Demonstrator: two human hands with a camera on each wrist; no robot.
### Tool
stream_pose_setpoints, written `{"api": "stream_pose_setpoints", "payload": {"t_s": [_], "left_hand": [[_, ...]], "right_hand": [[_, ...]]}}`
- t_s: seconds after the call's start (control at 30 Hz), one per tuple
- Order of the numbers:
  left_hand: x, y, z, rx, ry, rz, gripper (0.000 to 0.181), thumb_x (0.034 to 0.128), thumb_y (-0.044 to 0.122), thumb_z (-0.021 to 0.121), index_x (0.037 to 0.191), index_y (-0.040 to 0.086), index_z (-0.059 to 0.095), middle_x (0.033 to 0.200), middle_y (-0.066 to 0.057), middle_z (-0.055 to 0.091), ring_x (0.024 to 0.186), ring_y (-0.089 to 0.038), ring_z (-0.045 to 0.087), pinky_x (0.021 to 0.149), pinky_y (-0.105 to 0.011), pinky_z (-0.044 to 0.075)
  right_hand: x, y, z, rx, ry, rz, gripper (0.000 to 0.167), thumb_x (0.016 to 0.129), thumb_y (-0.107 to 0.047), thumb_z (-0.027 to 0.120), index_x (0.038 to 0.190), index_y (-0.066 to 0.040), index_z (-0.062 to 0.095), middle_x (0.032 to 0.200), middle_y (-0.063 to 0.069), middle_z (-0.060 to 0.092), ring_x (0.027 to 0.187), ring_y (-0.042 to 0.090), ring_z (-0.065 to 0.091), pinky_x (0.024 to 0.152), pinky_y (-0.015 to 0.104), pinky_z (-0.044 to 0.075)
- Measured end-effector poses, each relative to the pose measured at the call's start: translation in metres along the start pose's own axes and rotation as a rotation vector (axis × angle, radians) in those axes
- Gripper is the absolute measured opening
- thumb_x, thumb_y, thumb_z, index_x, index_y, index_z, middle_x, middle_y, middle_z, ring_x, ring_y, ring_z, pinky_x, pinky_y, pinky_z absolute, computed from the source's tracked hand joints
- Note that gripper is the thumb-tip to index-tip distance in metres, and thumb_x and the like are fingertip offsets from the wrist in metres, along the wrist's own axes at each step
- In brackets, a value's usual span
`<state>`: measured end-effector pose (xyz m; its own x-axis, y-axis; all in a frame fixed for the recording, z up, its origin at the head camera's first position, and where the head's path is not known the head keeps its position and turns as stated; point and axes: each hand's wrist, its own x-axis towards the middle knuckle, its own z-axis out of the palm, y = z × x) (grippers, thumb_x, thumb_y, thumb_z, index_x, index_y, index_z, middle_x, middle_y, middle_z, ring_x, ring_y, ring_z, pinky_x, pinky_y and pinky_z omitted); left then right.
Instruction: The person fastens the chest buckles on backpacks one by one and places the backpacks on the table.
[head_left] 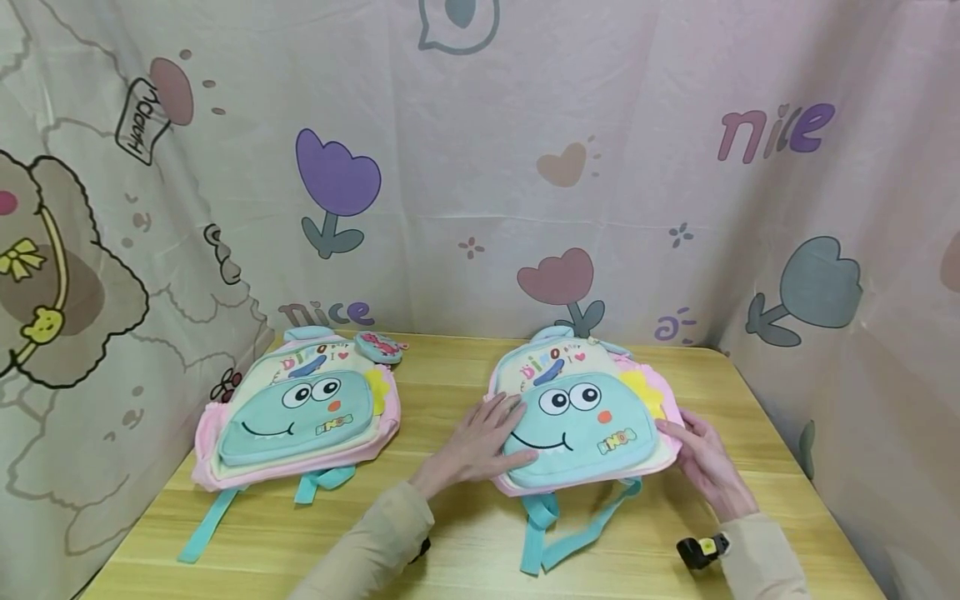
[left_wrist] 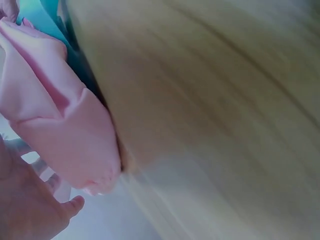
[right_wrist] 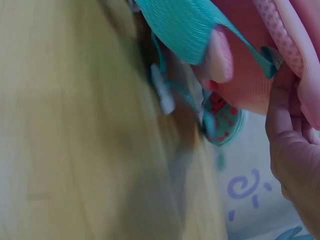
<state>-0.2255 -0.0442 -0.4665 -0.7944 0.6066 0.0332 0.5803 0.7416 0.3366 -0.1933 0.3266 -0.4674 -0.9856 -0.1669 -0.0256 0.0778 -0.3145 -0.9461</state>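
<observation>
Head view: the backpack you're handling [head_left: 588, 442] sits on the wooden table [head_left: 420, 392], right of the middle, top end toward the far edge, smiling turquoise pocket facing you. Your left hand [head_left: 480, 442] lies along its left side, fingers extended over the front, thumb apart; flat contact, nothing clamped. Your right hand [head_left: 708, 458] pinches the right side, between pack and the table's right edge: thumb on the front, fingers behind. Turquoise straps [head_left: 534, 542] trail toward the near edge. Second backpack [head_left: 300, 425], same face, near the table's left edge, well apart from your hands; small round pouch [head_left: 378, 347] at its top right corner. Printed curtain [head_left: 465, 167] behind the far edge.

Left wrist view: pink fabric of a pack fills the upper left; your left fingers are spread next to it, contact unclear here. Tabletop blurred.

Right wrist view: your right thumb and fingers close on the pink edge by a padded shoulder strap [right_wrist: 285, 35]. Turquoise webbing [right_wrist: 180, 30] hangs alongside; a red-patterned pouch [right_wrist: 225, 120] shows beyond.
</observation>
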Motion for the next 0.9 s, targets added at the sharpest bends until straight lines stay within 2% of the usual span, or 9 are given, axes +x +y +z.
{"api": "stream_pose_setpoints", "payload": {"t_s": [0.23, 0.43, 0.63, 0.8, 0.9], "left_hand": [[0.002, 0.008, -0.002, -0.023, 0.014, 0.014, 0.079, 0.0985, 0.065, 0.041, 0.162, 0.021, 0.024, 0.171, 0.000, 0.017, 0.157, -0.026, 0.018, 0.127, -0.057, 0.016], [0.005, 0.013, -0.004, -0.066, 0.045, 0.035, 0.076, 0.1001, 0.064, 0.039, 0.162, 0.023, 0.023, 0.171, 0.000, 0.015, 0.157, -0.028, 0.018, 0.127, -0.057, 0.016], [0.008, 0.020, -0.010, -0.145, 0.089, 0.082, 0.073, 0.1020, 0.058, 0.042, 0.162, 0.020, 0.023, 0.171, -0.004, 0.014, 0.157, -0.033, 0.019, 0.124, -0.061, 0.021], [0.011, 0.025, -0.013, -0.221, 0.105, 0.101, 0.071, 0.1034, 0.053, 0.044, 0.162, 0.022, 0.019, 0.172, -0.001, 0.009, 0.158, -0.031, 0.015, 0.123, -0.057, 0.026], [0.014, 0.027, -0.015, -0.282, 0.109, 0.106, 0.070, 0.1040, 0.052, 0.045, 0.162, 0.025, 0.017, 0.172, 0.001, 0.006, 0.159, -0.029, 0.012, 0.123, -0.057, 0.027]], "right_hand": [[0.001, -0.011, 0.021, 0.062, 0.009, -0.078, 0.034, 0.101, 0.003, 0.049, 0.122, -0.021, 0.061, 0.114, -0.002, 0.072, 0.097, 0.012, 0.073, 0.081, 0.025, 0.061], [0.005, -0.023, 0.040, 0.075, 0.009, -0.157, 0.035, 0.101, 0.004, 0.048, 0.126, -0.019, 0.060, 0.115, -0.001, 0.069, 0.095, 0.012, 0.072, 0.081, 0.025, 0.060], [0.011, -0.038, 0.058, 0.084, 0.041, -0.210, 0.035, 0.101, 0.003, 0.048, 0.129, -0.017, 0.057, 0.109, 0.000, 0.068, 0.089, 0.012, 0.073, 0.076, 0.025, 0.061], [0.015, -0.050, 0.074, 0.072, 0.091, -0.261, 0.031, 0.100, 0.003, 0.053, 0.125, -0.014, 0.060, 0.103, 0.000, 0.070, 0.084, 0.011, 0.074, 0.072, 0.024, 0.061], [0.018, -0.058, 0.082, 0.064, 0.103, -0.294, 0.031, 0.099, 0.004, 0.055, 0.123, -0.013, 0.061, 0.104, 0.000, 0.071, 0.087, 0.011, 0.074, 0.075, 0.025, 0.061]]}}
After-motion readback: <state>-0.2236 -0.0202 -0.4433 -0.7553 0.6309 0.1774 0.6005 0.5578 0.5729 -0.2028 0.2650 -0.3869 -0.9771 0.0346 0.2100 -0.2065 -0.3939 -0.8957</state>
